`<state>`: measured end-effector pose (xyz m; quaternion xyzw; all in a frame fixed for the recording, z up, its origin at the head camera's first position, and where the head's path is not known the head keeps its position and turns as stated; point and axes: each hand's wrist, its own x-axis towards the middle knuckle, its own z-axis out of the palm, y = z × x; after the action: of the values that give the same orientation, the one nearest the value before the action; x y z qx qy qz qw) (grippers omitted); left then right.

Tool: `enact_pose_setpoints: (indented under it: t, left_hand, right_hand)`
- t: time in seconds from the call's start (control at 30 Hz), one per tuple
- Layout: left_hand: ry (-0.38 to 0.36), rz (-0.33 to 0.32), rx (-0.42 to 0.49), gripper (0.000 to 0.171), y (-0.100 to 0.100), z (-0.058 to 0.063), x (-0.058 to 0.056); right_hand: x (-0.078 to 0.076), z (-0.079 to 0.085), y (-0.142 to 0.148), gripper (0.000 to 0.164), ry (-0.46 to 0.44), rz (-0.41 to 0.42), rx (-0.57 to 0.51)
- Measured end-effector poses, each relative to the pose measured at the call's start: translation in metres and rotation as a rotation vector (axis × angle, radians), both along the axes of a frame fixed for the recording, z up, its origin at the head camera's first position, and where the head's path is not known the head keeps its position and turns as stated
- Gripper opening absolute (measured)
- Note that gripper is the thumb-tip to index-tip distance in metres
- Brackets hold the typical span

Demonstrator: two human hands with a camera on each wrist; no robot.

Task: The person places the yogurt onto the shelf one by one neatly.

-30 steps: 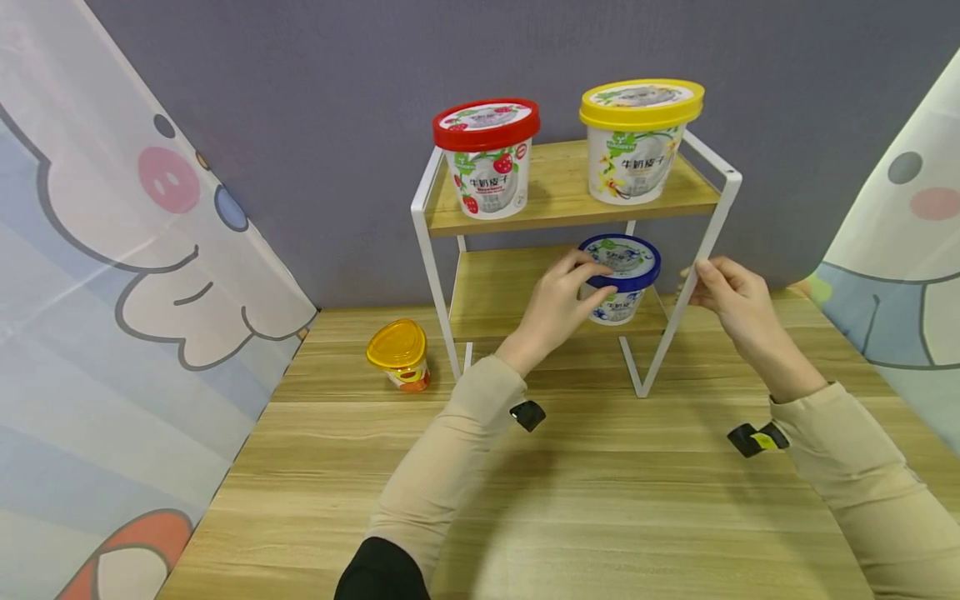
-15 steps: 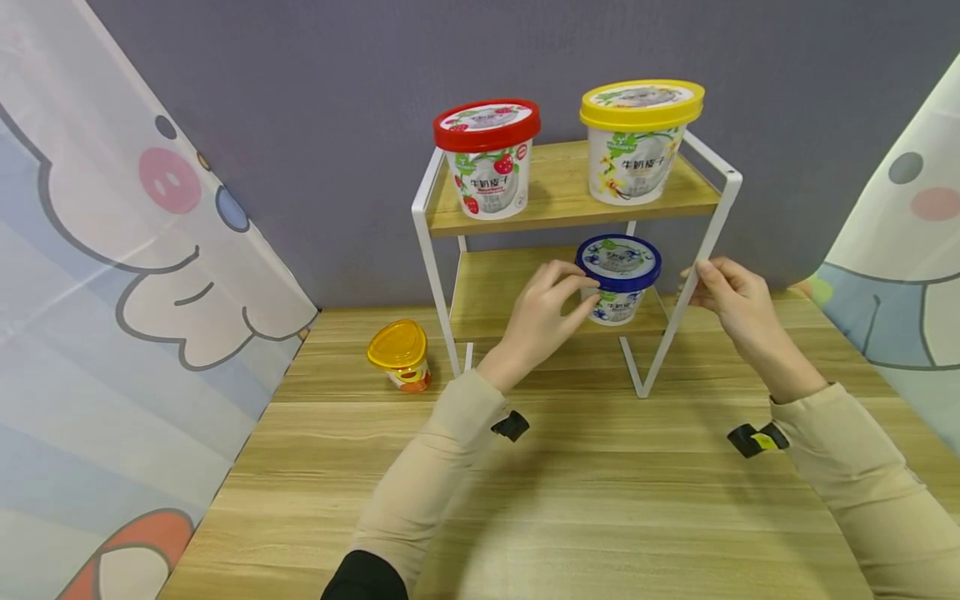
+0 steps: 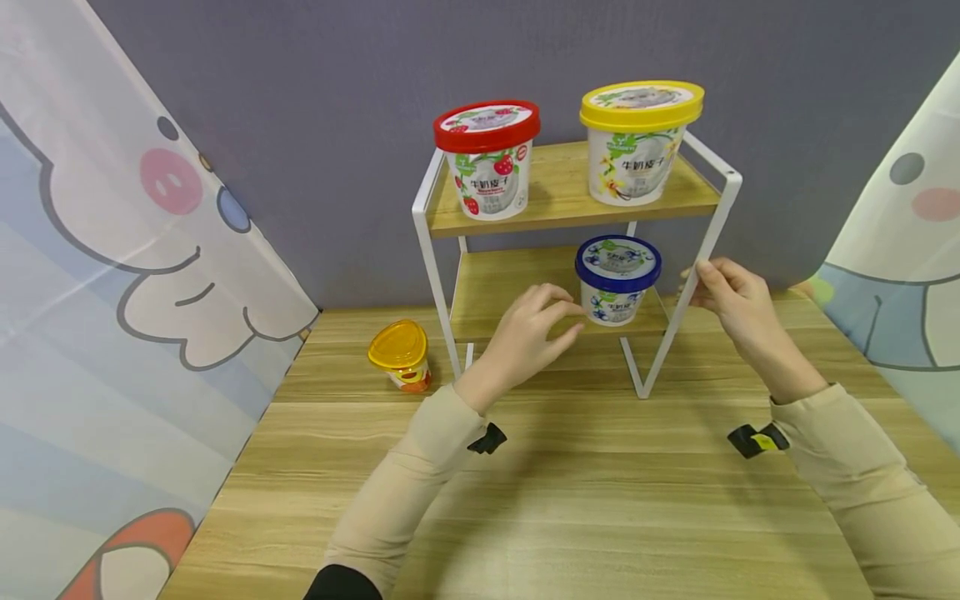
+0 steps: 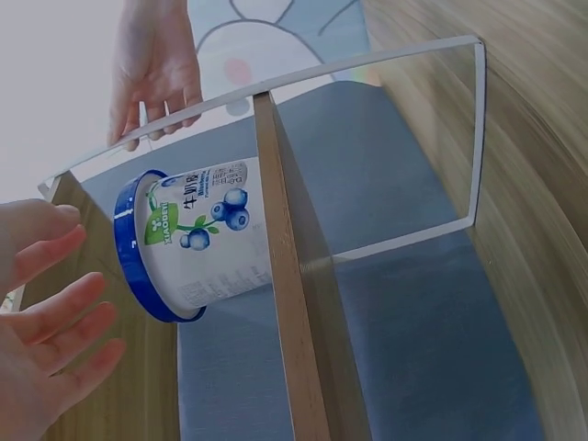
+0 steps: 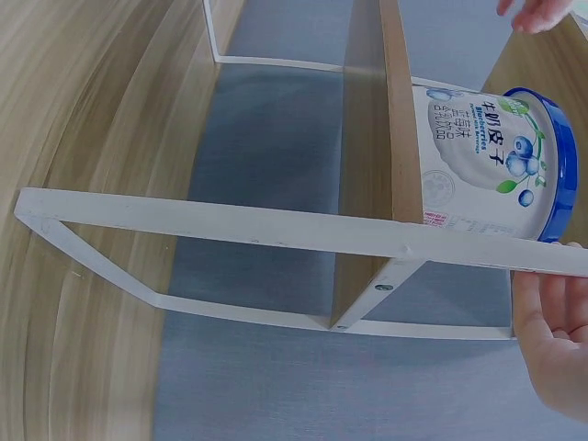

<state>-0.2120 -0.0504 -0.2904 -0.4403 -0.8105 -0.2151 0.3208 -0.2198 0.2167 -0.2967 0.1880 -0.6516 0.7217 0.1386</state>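
A blueberry tub (image 3: 618, 279) with a blue lid stands upright at the right of the lower board of a two-tier shelf rack (image 3: 573, 219). My left hand (image 3: 528, 333) is left of that tub and holds nothing, its fingers spread. A gap shows between these fingers and the blue lid in the left wrist view, where the tub (image 4: 207, 230) faces the hand. My right hand (image 3: 731, 296) grips the rack's white right front post, thumb in front and fingers behind. The same right hand (image 5: 556, 331) shows at the edge of the right wrist view.
On the top board stand a red-lidded strawberry tub (image 3: 487, 162) and a yellow-lidded tub (image 3: 641, 142). A small cup with an orange lid (image 3: 401, 354) sits on the wooden table (image 3: 570, 500), left of the rack. A grey wall (image 3: 337, 167) rises behind.
My left hand has let go of the blueberry tub's lid and drawn back to the left and toward me. The right hand keeps its hold on the post.
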Motion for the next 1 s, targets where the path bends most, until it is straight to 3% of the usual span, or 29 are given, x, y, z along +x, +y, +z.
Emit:
enact_pose_setpoints:
  t: [0.43,1.0]
  left_hand:
    - [0.009,-0.021,-0.082,0.012,-0.018,-0.012,0.015]
    - [0.014,0.010,-0.130,0.011,-0.051,-0.028,0.032]
  right_hand:
    - [0.000,0.000,0.000,0.018,0.002,-0.013,0.017]
    - [-0.001,0.000,-0.001,0.018,-0.002,-0.032,0.031]
